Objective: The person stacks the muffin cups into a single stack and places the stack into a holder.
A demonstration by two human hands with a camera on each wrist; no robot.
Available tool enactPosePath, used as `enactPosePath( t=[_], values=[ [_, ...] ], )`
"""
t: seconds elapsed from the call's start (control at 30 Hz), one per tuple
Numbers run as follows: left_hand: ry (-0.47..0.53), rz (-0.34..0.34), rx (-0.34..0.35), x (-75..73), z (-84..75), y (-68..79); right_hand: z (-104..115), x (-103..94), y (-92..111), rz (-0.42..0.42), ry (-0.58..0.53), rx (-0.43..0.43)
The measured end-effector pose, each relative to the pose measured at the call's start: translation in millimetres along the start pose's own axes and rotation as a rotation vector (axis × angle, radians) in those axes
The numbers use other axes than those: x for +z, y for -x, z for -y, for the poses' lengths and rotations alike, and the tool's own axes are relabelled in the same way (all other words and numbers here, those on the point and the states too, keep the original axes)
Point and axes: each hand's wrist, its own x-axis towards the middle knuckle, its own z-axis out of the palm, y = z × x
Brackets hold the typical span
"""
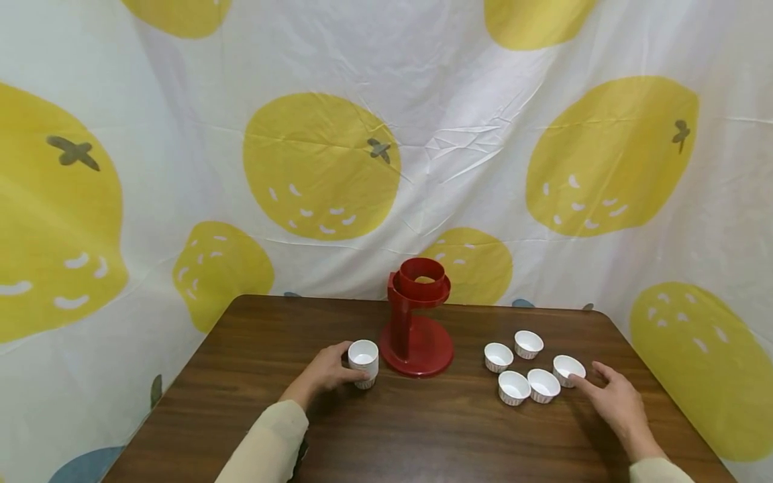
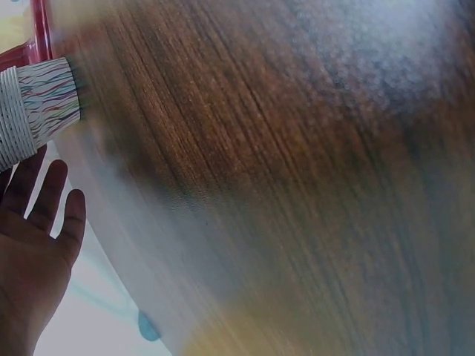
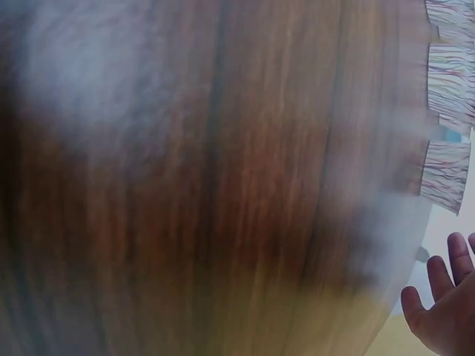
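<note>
A stack of white paper baking cups [image 1: 364,362] with fine coloured streaks stands left of a red stand. My left hand [image 1: 331,367] grips the stack from its left side, thumb in front and a finger behind. In the left wrist view the nested rims of the stack [image 2: 44,100] show above the other fingers. Several single baking cups sit apart on the right. My right hand [image 1: 616,400] is at the rightmost baking cup [image 1: 569,370], thumb at its near rim and fingers spread behind; whether it touches the cup I cannot tell.
The red stand [image 1: 417,345], with a round base and a ring-shaped top, is at the back middle of the brown wooden table [image 1: 423,429]. Other baking cups [image 1: 513,388] are grouped left of my right hand. A lemon-print cloth [image 1: 459,134] hangs behind the table.
</note>
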Motion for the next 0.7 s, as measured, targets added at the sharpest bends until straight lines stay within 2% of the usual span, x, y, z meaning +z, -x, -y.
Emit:
enactPosePath(
  t=[0.3, 0.7],
  values=[
    [-0.003, 0.007, 0.012, -0.3, 1.1, 0.5, 0, 10.7, -9, 0.023, 0.011, 0.009],
    [0.006, 0.016, -0.016, -1.7, -1.7, 0.6, 1, 21.1, -15, 0.033, 0.044, 0.004]
  ],
)
